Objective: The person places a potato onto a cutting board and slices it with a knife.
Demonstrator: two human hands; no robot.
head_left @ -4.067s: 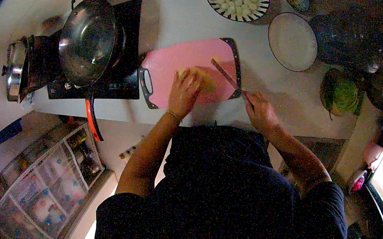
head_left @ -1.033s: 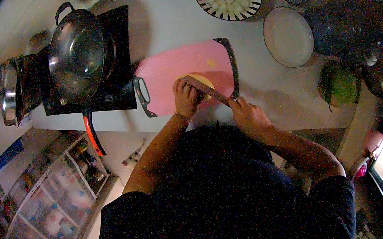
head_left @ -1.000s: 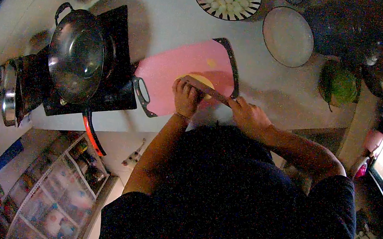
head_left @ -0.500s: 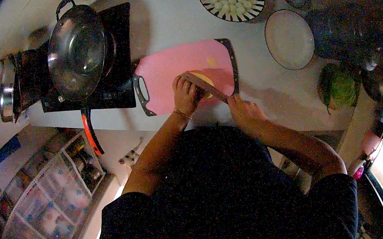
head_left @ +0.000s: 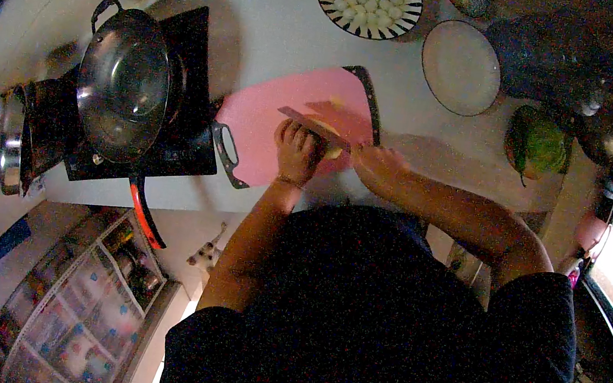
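My right hand (head_left: 381, 169) is closed round the handle of a kitchen knife (head_left: 302, 119), whose blade points left over the pink cutting board (head_left: 262, 120). My left hand (head_left: 296, 151) has its fingers curled and pressed down close behind the blade. Beneath and beside those fingers is a pale yellow piece of food (head_left: 334, 152), mostly hidden by the hand and knife; its exact kind cannot be made out. Some of the same yellow shows on the blade's far side. A small yellow bit (head_left: 336, 102) lies farther up the board.
Left of the board, a wok (head_left: 123, 82) sits on a black induction cooker (head_left: 193, 99). Behind are a striped bowl (head_left: 323, 9) of white balls and a white plate (head_left: 461, 65). A green leafy vegetable (head_left: 541, 143) lies right. A cat (head_left: 203, 255) is on the floor.
My right hand and the knife have slid left, so the blade's tip now reaches past my left fingers. My left hand stays nearly in place.
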